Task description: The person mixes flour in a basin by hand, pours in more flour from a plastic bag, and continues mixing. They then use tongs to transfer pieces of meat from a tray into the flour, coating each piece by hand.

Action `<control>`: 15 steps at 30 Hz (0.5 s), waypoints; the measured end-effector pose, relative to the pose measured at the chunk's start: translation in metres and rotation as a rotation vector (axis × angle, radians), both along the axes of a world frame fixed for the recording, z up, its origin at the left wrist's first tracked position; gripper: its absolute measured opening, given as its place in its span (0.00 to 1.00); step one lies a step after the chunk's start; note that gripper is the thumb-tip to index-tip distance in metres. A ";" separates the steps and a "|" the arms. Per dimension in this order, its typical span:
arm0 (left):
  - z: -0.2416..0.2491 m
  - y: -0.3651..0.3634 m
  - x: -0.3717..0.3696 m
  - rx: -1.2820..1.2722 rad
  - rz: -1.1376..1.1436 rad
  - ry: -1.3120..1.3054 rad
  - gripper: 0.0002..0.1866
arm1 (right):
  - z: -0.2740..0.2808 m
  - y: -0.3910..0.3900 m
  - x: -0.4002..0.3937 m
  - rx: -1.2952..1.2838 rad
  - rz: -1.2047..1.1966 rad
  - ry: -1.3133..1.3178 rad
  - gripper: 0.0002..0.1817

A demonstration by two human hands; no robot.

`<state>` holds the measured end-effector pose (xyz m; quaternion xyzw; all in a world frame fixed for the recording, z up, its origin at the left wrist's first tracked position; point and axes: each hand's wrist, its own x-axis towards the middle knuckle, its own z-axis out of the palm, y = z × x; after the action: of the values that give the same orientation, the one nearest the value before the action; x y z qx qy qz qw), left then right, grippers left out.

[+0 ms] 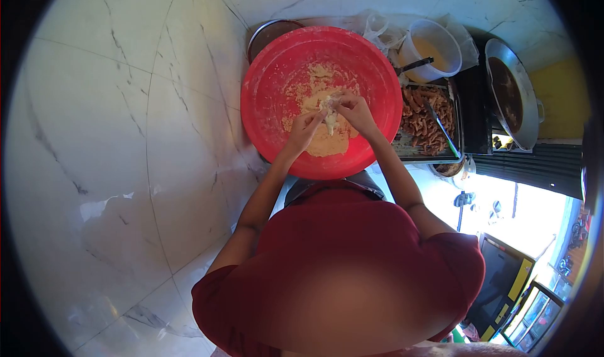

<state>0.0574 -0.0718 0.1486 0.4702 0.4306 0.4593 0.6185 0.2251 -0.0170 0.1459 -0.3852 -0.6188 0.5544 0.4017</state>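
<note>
The lump of pale dough (329, 119) is located inside the large round red plastic basin (270, 74), slightly right of its centre, and is raised just above the layer of yellowish floury mixture (327, 144) that covers the basin floor. More of this mixture is smeared across the upper floor of the basin.

The left hand (306, 130) approaches from the lower left, its fingers curled around the lower left side of the dough. The right hand (354, 111) approaches from the right, its fingertips pinched on the upper right side of the dough. Both hands are partly closed and in contact with the lump, and they meet over it. Both forearms extend down from the basin to the red sleeves of the person's shirt (352, 231).

The basin rests on a white marble-patterned tiled floor (126, 168). A dark metal bowl (267, 33) projects from behind the upper left rim of the basin. Just beside the right rim of the basin lies a rectangular metal tray (409, 144) carrying brown fried pieces (428, 121), with metal tongs (440, 127) laid across them. Above the tray stands a white plastic bucket (434, 42) containing a pale liquid, with a dark handle at its rim. Further right is a metal wok (513, 93) holding dark oil.
</note>
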 end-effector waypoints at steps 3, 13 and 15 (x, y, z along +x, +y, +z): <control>-0.007 0.002 -0.010 -0.107 -0.054 0.154 0.16 | -0.002 -0.003 -0.002 0.097 -0.049 -0.021 0.09; 0.003 0.005 0.003 -0.069 0.141 -0.220 0.18 | 0.000 -0.006 -0.003 -0.127 -0.025 0.178 0.11; 0.009 0.004 0.002 -0.144 0.051 -0.301 0.17 | -0.004 -0.007 -0.003 -0.125 -0.038 0.172 0.11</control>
<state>0.0597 -0.0674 0.1573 0.3397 0.3766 0.5081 0.6962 0.2220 -0.0240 0.1418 -0.3720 -0.5388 0.6154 0.4389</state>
